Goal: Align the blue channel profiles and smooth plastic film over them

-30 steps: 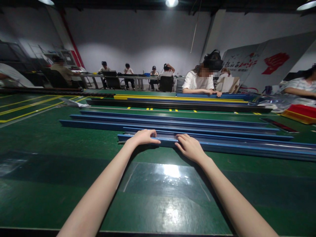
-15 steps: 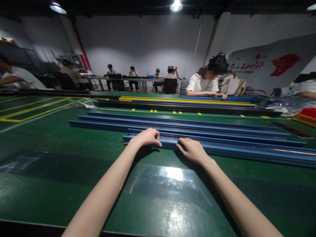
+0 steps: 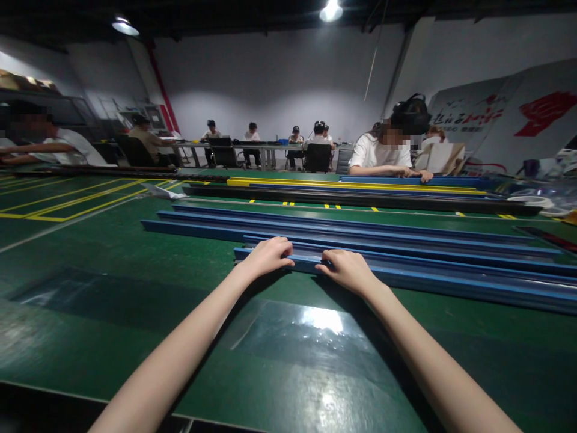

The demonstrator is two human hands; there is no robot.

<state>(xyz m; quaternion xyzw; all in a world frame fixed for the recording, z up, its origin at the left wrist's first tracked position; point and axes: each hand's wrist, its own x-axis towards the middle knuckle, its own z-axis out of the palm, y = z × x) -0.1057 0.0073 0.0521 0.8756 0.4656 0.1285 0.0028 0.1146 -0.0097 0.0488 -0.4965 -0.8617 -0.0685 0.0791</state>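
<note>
A long blue channel strip with raised edges lies across the green table in front of me. My left hand grips its near wall close to the left end, fingertips curled over the top and thumb along the outer face. A short way to the right, my right hand pinches the same wall, its fingers bent inward and partly hidden. A bare stretch of blue wall shows between the two thumbs. Just behind lies another blue channel strip, parallel to the first.
Beyond are a black rail and a yellow rail. Across the table a person in a headset has both hands at a blue rail. Clear film lies on the near tabletop. A dark flat object sits at right.
The view has turned left, so the scene sits further right. Both hands have slid slightly left along the blue channel strip. My right fingers are more bent than before.
</note>
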